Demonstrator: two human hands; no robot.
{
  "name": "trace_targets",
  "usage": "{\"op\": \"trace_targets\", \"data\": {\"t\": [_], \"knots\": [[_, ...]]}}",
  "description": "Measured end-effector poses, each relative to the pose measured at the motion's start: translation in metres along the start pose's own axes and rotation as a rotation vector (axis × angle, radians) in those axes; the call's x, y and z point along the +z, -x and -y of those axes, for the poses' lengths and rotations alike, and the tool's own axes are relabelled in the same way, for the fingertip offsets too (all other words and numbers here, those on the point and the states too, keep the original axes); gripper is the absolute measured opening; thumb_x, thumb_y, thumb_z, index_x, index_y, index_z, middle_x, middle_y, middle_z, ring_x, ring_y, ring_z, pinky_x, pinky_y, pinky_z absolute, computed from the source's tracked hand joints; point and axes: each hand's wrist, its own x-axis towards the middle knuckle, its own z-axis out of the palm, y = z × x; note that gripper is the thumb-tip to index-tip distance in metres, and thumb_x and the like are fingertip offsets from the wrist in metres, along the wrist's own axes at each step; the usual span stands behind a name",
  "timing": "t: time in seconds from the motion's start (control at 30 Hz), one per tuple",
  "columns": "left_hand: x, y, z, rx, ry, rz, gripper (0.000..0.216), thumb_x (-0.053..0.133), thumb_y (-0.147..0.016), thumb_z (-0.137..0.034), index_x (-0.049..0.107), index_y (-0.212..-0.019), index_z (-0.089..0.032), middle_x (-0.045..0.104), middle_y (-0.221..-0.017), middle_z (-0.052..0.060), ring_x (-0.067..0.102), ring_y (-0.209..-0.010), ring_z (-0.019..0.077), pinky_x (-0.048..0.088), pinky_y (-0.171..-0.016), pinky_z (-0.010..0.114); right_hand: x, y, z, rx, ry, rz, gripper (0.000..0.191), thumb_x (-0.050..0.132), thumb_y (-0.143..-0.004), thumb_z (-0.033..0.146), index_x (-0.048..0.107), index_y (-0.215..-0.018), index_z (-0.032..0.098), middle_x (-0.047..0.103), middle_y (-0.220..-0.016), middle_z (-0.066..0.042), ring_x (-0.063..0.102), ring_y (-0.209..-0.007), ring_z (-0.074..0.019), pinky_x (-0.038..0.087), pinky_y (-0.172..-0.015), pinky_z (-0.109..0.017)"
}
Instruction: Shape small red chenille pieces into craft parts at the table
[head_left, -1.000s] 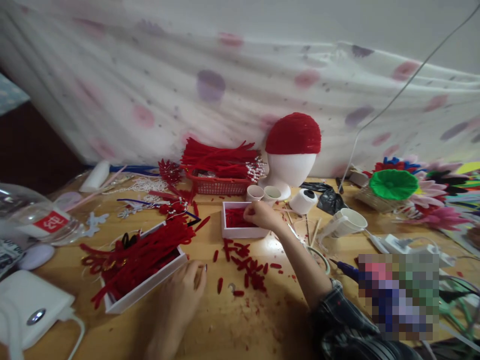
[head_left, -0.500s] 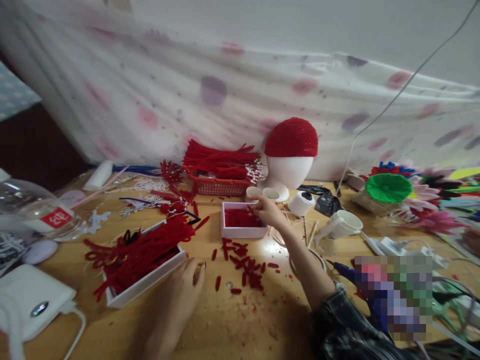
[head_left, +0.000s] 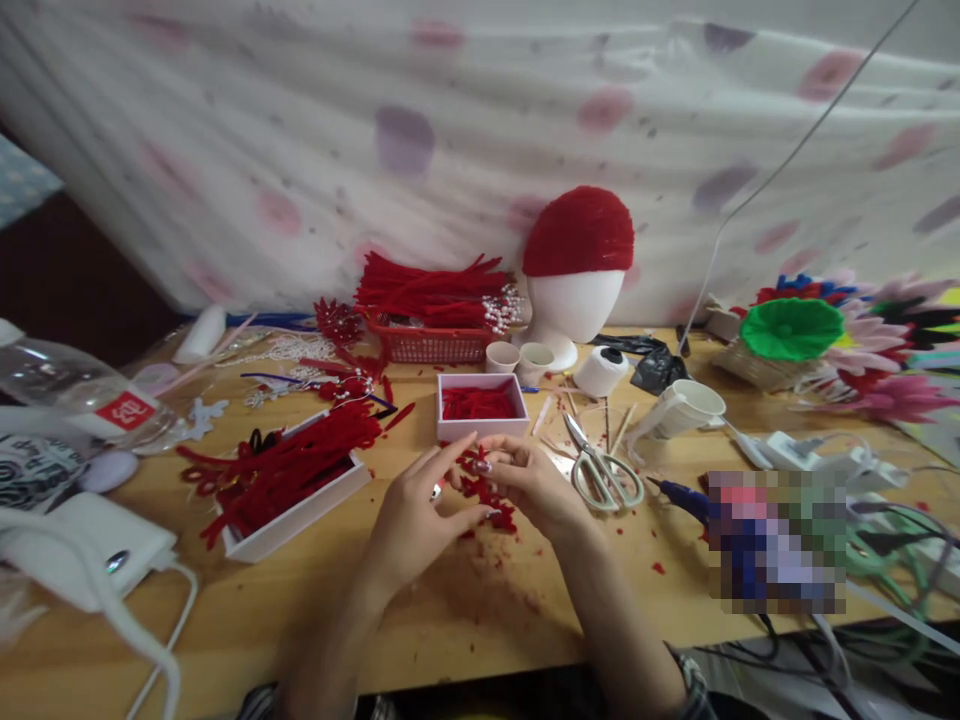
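Observation:
My left hand [head_left: 416, 510] hovers over the front middle of the table, fingers curved and thumb held apart from them. Facing it, my right hand [head_left: 536, 485] has thumb and forefinger pinched together, with what looks like a small red chenille piece at the fingertips. Beneath both hands lies a pile of short red chenille pieces [head_left: 499, 515], partly hidden by the fingers. A white box [head_left: 484, 428] just beyond the hands contains more red pieces [head_left: 480, 402]. Scissors [head_left: 604, 475] with pale handles rest right of my right hand.
A second white box [head_left: 300, 517] at left overflows with long red chenille stems [head_left: 300, 465]. Behind stand a red basket [head_left: 435, 346] and a white head form [head_left: 574, 305] with a red cap. On the right are a cup [head_left: 691, 405], a glue gun [head_left: 682, 500] and cables.
My right hand has come back from the white box to the pile, uncovering the scissors. My left hand has moved right to meet it. The view has tilted slightly down.

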Motion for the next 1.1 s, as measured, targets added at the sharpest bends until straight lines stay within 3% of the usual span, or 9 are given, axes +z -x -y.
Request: {"op": "trace_targets", "data": {"t": [0.13,0.3,0.37,0.47,0.57,0.7,0.87,1.1], "knots": [[0.005,0.004,0.002,-0.052,0.128,0.095,0.058,0.076,-0.07,-0.025,0.06,-0.126,-0.031,0.065,-0.116,0.005,0.063,-0.098,0.0199,0.054,-0.081,0.031,0.001,0.007,-0.013,0.057,-0.089,0.067,0.037,0.085,-0.057,0.026,0.065,-0.087,0.016,0.071,-0.072,-0.002,0.058,-0.056,-0.0102,0.038,-0.049,-0.02],[0.01,0.008,0.005,-0.136,0.23,0.106,0.058,0.078,-0.068,-0.027,0.062,-0.123,-0.031,0.065,-0.117,0.007,0.062,-0.089,0.02,0.055,-0.065,0.028,-0.005,0.007,-0.016,0.112,-0.142,0.076,0.039,0.086,-0.055,0.025,0.064,-0.086,0.017,0.068,-0.066,0.0,0.051,-0.047,-0.0083,0.031,-0.043,-0.019],[0.011,0.009,0.005,-0.154,0.268,0.085,0.053,0.079,-0.067,-0.027,0.066,-0.118,-0.029,0.065,-0.113,0.008,0.06,-0.084,0.0179,0.051,-0.059,0.022,-0.008,0.008,-0.017,0.124,-0.143,0.091,0.039,0.086,-0.056,0.026,0.064,-0.087,0.016,0.068,-0.069,0.0,0.048,-0.046,-0.0071,0.029,-0.042,-0.019],[0.012,0.008,0.005,-0.123,0.317,-0.004,0.039,0.079,-0.069,-0.029,0.072,-0.107,-0.023,0.065,-0.093,0.005,0.054,-0.068,0.0124,0.042,-0.05,0.018,-0.011,0.009,-0.018,0.111,-0.189,0.085,0.04,0.087,-0.055,0.028,0.064,-0.086,0.018,0.064,-0.065,0.003,0.048,-0.046,-0.0074,0.032,-0.043,-0.02],[0.012,0.007,0.003,-0.032,0.342,-0.14,0.023,0.077,-0.072,-0.03,0.075,-0.093,-0.019,0.059,-0.074,0.002,0.048,-0.059,0.01,0.039,-0.051,0.019,-0.009,0.012,-0.021,0.074,-0.205,0.055,0.037,0.087,-0.057,0.031,0.064,-0.083,0.019,0.061,-0.062,0.005,0.049,-0.049,-0.0067,0.033,-0.045,-0.018],[0.014,0.008,0.003,0.013,0.416,-0.267,0.014,0.076,-0.073,-0.031,0.074,-0.073,-0.018,0.058,-0.065,0.001,0.052,-0.061,0.0118,0.04,-0.055,0.021,0.002,0.018,-0.024,-0.01,-0.155,0.048,0.03,0.086,-0.061,0.035,0.068,-0.077,0.018,0.061,-0.06,0.004,0.052,-0.052,-0.006,0.038,-0.048,-0.017],[0.013,0.012,0.007,-0.079,0.507,-0.292,0.023,0.074,-0.076,-0.035,0.067,-0.064,-0.017,0.058,-0.065,0.0,0.053,-0.062,0.0126,0.043,-0.058,0.023,0.017,0.029,-0.029,-0.118,-0.035,0.042,0.022,0.084,-0.064,0.035,0.073,-0.077,0.021,0.07,-0.069,0.0,0.063,-0.061,-0.0122,0.051,-0.061,-0.025],[0.007,0.013,0.001,-0.088,0.44,-0.247,0.021,0.071,-0.078,-0.031,0.065,-0.065,-0.016,0.058,-0.067,0.001,0.056,-0.066,0.0139,0.045,-0.06,0.023,0.018,0.039,-0.031,-0.349,0.353,-0.048,0.014,0.072,-0.079,0.035,0.077,-0.08,0.022,0.075,-0.076,-0.005,0.068,-0.07,-0.0177,0.053,-0.065,-0.029]]}}
